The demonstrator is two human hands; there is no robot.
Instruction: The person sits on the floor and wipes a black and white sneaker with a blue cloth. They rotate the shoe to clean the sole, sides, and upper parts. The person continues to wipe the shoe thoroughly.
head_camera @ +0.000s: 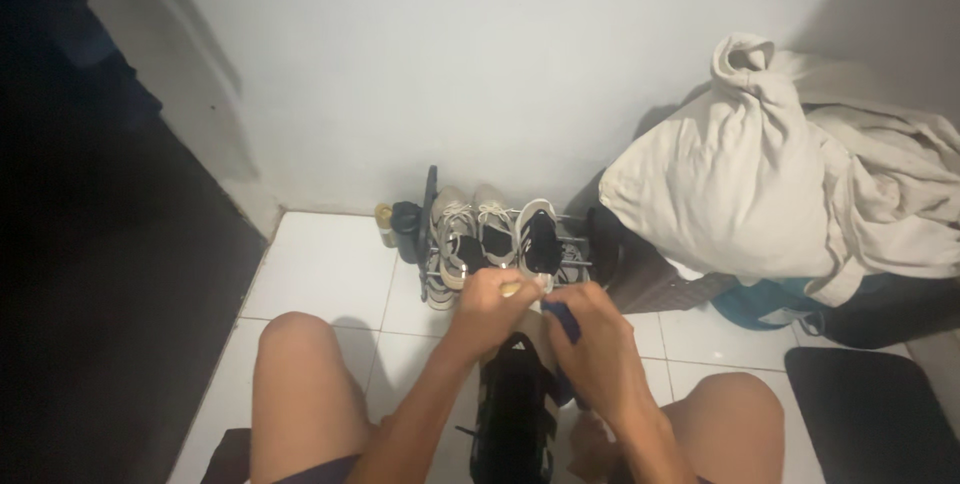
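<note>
A black sneaker (513,414) with white stripes lies between my bare knees, its toe pointing away from me. My left hand (490,306) is closed near the shoe's toe, with a small pale object showing at its fingertips. My right hand (598,349) is closed on a dark blue cloth (565,321) held against the shoe's right side. Both hands meet above the toe, close to the shoe rack.
A low metal shoe rack (575,254) against the white wall holds beige and white sneakers (495,229). A small bottle (385,226) stands to its left. A heap of cream laundry (770,184) covers a basket at right, a black mat (875,409) lower right. White floor tiles (320,274) lie left.
</note>
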